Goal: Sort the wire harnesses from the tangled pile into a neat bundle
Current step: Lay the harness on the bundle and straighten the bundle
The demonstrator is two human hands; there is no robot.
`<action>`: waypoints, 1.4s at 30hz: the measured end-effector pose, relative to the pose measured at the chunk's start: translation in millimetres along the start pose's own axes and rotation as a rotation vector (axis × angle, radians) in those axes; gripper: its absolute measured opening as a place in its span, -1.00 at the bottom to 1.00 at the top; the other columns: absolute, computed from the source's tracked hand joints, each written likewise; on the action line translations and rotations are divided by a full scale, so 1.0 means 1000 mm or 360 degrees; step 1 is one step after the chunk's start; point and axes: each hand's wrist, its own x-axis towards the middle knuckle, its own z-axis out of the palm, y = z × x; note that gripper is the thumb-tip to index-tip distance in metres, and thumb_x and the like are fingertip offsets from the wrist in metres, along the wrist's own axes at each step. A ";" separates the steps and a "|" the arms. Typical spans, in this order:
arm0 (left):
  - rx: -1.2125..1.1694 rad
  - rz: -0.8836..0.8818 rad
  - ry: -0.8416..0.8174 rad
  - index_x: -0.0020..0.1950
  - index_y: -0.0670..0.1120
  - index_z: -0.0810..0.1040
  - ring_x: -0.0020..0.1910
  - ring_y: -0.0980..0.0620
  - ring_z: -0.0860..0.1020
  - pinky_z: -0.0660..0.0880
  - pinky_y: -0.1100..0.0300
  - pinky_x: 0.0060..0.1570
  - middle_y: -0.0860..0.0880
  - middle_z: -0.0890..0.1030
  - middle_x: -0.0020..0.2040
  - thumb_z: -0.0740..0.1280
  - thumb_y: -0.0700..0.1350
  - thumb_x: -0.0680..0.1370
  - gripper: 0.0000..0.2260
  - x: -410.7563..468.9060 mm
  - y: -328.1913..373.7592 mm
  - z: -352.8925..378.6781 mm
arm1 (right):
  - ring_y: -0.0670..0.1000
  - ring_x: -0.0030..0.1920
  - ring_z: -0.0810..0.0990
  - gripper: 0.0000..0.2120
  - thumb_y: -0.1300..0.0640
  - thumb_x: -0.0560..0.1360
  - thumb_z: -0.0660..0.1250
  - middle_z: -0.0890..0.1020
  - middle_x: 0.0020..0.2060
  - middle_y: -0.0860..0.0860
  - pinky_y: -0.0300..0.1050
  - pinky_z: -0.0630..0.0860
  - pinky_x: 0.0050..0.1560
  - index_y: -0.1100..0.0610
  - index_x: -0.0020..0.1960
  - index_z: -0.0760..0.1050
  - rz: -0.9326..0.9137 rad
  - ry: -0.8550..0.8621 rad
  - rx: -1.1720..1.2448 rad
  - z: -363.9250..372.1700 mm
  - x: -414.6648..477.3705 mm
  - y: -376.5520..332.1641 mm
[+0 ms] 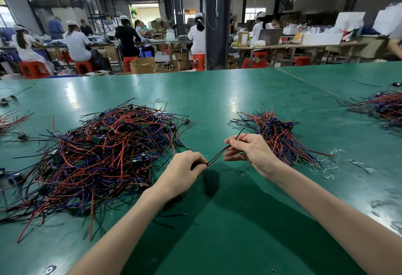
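A big tangled pile [102,155] of red, blue and black wire harnesses with small circuit boards lies on the green table at the left. A smaller, roughly aligned bundle [278,135] lies at the right, partly behind my right hand. One wire harness [217,157] stretches between my hands above the table. My left hand [185,170] pinches its lower end, where a dark part is hidden in the fingers. My right hand [250,150] grips its red and black wires further up, and their tips stick out past the fingers.
The green table [228,220] runs wide in front of me. Another wire heap [382,107] sits at the far right, and loose harnesses [8,120] lie at the left edge. Clear plastic scraps [335,161] lie beside the bundle. People work at benches beyond.
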 end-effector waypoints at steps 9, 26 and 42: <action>0.0022 0.0032 -0.0004 0.01 -0.11 0.63 -0.08 0.03 0.51 0.39 0.24 -0.04 -0.03 0.58 -0.09 0.35 -0.15 0.55 -0.90 -0.002 0.001 0.001 | -0.02 -0.46 0.59 -0.88 0.34 0.46 0.35 0.57 -0.48 0.09 -0.19 0.61 -0.36 0.32 -0.25 0.52 0.0051 0.0093 0.0397 -0.006 0.001 -0.003; -0.0012 0.0108 0.0103 -0.05 -0.10 0.61 -0.18 0.10 0.47 0.31 0.49 -0.19 0.01 0.55 -0.16 0.34 -0.16 0.55 -0.94 -0.001 0.000 0.005 | 0.01 -0.47 0.60 -0.75 0.21 0.55 0.28 0.58 -0.48 0.12 -0.19 0.58 -0.40 0.34 -0.23 0.54 0.0113 0.0093 0.0661 -0.007 0.002 -0.004; -0.0108 0.0160 0.0110 -0.06 -0.08 0.60 -0.16 0.11 0.51 0.37 0.40 -0.14 0.01 0.57 -0.15 0.36 -0.16 0.54 -0.96 -0.002 0.005 0.007 | -0.03 -0.55 0.55 -0.63 0.22 0.56 0.25 0.55 -0.54 0.11 -0.25 0.53 -0.52 0.34 -0.37 0.57 0.0278 0.0311 0.0833 -0.009 0.003 -0.008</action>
